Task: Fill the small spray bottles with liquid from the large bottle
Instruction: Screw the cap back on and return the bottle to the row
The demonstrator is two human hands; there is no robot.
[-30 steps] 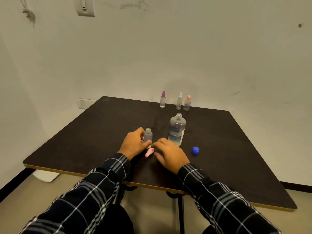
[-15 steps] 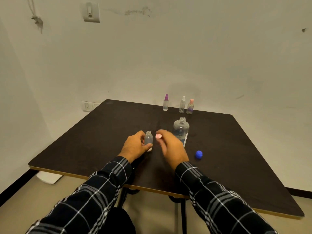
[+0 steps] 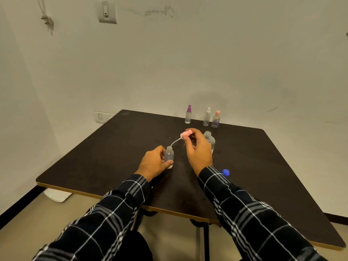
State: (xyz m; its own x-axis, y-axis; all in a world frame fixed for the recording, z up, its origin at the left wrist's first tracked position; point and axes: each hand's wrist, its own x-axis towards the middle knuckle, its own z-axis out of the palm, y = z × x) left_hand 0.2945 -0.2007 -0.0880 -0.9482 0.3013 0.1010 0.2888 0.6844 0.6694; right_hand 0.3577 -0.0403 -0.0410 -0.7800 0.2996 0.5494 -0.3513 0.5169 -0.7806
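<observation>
The left hand point(image 3: 153, 162) grips the uncapped small spray bottle point(image 3: 169, 155) upright on the dark tabletop point(image 3: 105, 151), with its fingers point(image 3: 161, 150) and thumb curled round the body. I cannot tell whether the bottle holds liquid (the plastic is clear and small in view). Just to its right and higher, the pink spray head point(image 3: 186, 133) is pinched by the fingers point(image 3: 188, 143) of the right hand point(image 3: 198, 151). Its thin dip tube curves down toward the neck — the tip is near the rim, not clearly inside. The tube looks springy, so if the tip misses the mouth it may catch, bend or flick drops about. Pressing down off-centre could tip the light bottle unless the left grip is firm. Behind the right hand stands the large bottle point(image 3: 210, 140), uncapped — a stray knuckle could topple it and spill it. Three capped spray bottles point(image 3: 207, 117) stand well apart at the far edge. The blue cap point(image 3: 225, 172) lies beside the right sleeve, which could sweep it away.
</observation>
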